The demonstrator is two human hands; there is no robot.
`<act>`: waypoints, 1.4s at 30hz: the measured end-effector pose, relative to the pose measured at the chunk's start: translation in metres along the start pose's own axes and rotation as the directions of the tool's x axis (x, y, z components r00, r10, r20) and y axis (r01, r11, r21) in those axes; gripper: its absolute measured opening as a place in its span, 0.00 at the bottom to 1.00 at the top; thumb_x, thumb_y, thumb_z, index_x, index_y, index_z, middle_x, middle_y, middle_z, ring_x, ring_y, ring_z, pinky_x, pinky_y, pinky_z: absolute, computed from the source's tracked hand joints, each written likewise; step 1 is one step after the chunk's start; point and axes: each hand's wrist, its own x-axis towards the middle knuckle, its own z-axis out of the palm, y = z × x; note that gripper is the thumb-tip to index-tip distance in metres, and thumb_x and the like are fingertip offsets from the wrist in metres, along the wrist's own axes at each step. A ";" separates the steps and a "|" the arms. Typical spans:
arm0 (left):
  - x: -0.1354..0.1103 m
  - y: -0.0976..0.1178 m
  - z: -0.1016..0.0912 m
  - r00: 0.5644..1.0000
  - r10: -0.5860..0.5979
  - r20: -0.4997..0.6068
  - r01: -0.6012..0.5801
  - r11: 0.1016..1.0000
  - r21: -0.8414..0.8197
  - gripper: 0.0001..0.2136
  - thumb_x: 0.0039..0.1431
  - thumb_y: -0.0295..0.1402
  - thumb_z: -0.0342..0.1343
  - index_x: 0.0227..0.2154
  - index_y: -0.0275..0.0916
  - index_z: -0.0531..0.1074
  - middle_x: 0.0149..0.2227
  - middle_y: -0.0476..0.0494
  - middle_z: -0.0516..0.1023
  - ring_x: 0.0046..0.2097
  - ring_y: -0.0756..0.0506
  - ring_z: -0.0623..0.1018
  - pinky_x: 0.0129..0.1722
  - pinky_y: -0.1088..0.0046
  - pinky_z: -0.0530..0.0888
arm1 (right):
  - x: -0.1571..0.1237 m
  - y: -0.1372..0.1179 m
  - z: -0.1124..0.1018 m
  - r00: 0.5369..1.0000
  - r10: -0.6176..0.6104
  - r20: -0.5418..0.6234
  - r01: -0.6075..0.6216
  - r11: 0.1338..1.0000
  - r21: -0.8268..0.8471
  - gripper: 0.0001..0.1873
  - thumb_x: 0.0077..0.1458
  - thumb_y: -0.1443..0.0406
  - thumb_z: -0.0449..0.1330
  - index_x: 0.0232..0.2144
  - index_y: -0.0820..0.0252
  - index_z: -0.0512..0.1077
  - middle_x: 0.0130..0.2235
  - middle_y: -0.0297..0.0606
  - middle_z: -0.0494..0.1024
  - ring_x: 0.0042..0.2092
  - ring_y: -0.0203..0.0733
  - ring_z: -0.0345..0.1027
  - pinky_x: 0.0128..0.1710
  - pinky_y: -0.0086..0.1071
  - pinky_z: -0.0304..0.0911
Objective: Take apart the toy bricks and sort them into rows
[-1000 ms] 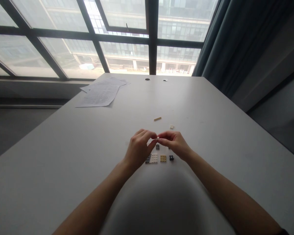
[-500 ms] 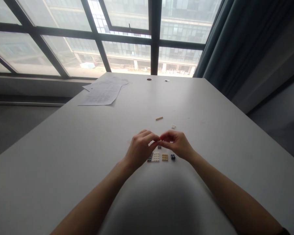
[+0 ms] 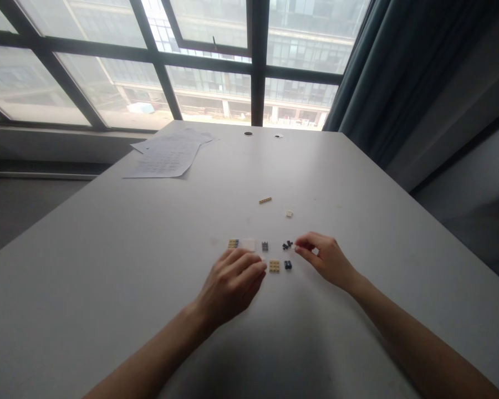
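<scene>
My left hand (image 3: 235, 277) rests low over the table with its fingers curled, covering the place where white and grey bricks lay. A bit of white shows at its fingertips; what it grips, if anything, is hidden. My right hand (image 3: 324, 257) has thumb and forefinger pinched on a tiny white piece, beside several small black pieces (image 3: 288, 245). Between the hands lie a tan studded brick (image 3: 274, 266), a black brick (image 3: 288, 265) and a grey brick (image 3: 265, 246). Just beyond my left hand are a tan and blue-grey brick (image 3: 233, 243) and a flat white piece (image 3: 248, 244).
Farther out on the white table (image 3: 336, 183) lie a thin tan strip (image 3: 265, 200) and a small cream brick (image 3: 289, 213). Printed papers (image 3: 166, 158) spread at the far left. Windows stand behind, and a dark curtain (image 3: 357, 83) hangs at the right.
My hands, fingertips together before, have parted. The left came down toward me and leftward; the right moved right, beside the black pieces. Bricks behind them now show.
</scene>
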 end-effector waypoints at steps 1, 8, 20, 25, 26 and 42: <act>-0.007 0.004 0.003 0.999 0.043 0.023 -0.043 0.999 0.006 0.06 0.58 0.24 0.56 0.37 0.38 0.72 0.36 0.44 0.78 0.39 0.46 0.74 0.40 0.66 0.71 | -0.007 0.004 0.000 1.000 0.013 0.026 -0.012 1.000 -0.024 0.02 0.58 0.66 0.60 0.33 0.58 0.73 0.31 0.34 0.76 0.31 0.36 0.68 0.31 0.29 0.62; -0.021 0.009 0.010 0.973 0.223 0.060 -0.225 0.974 0.025 0.08 0.57 0.22 0.55 0.39 0.35 0.71 0.37 0.41 0.78 0.42 0.43 0.75 0.42 0.63 0.71 | -0.020 0.011 0.007 0.991 -0.041 0.131 0.057 0.991 -0.120 0.02 0.54 0.69 0.62 0.29 0.60 0.73 0.30 0.35 0.74 0.30 0.36 0.66 0.32 0.29 0.61; -0.023 0.006 0.012 0.975 0.181 0.132 -0.176 0.983 -0.051 0.06 0.58 0.23 0.54 0.38 0.37 0.71 0.34 0.43 0.77 0.39 0.45 0.74 0.40 0.65 0.71 | -0.023 0.024 0.006 0.970 -0.165 0.179 0.175 0.984 -0.038 0.03 0.55 0.65 0.63 0.30 0.59 0.75 0.29 0.36 0.75 0.29 0.35 0.67 0.30 0.27 0.61; -0.022 0.005 0.011 0.977 0.162 0.141 -0.157 0.986 -0.051 0.06 0.58 0.23 0.54 0.37 0.38 0.71 0.33 0.43 0.77 0.37 0.45 0.74 0.39 0.65 0.70 | -0.022 0.026 0.004 0.972 -0.153 0.177 0.167 0.984 -0.067 0.06 0.56 0.63 0.62 0.30 0.59 0.75 0.28 0.36 0.74 0.28 0.35 0.67 0.30 0.28 0.62; -0.022 0.005 0.011 0.977 0.162 0.140 -0.157 0.986 -0.050 0.06 0.59 0.23 0.53 0.37 0.38 0.71 0.33 0.43 0.77 0.37 0.45 0.74 0.39 0.65 0.70 | -0.022 0.027 0.004 0.974 -0.147 0.173 0.162 0.984 -0.075 0.06 0.56 0.63 0.62 0.31 0.59 0.75 0.28 0.36 0.74 0.28 0.35 0.67 0.30 0.28 0.62; -0.020 0.008 0.011 0.974 0.165 0.155 -0.158 0.986 -0.054 0.06 0.59 0.24 0.51 0.37 0.37 0.70 0.32 0.44 0.76 0.37 0.45 0.74 0.39 0.65 0.70 | -0.024 0.022 0.016 0.951 -0.285 0.117 0.298 0.948 -0.116 0.08 0.58 0.60 0.61 0.31 0.58 0.75 0.29 0.38 0.76 0.31 0.38 0.68 0.32 0.30 0.63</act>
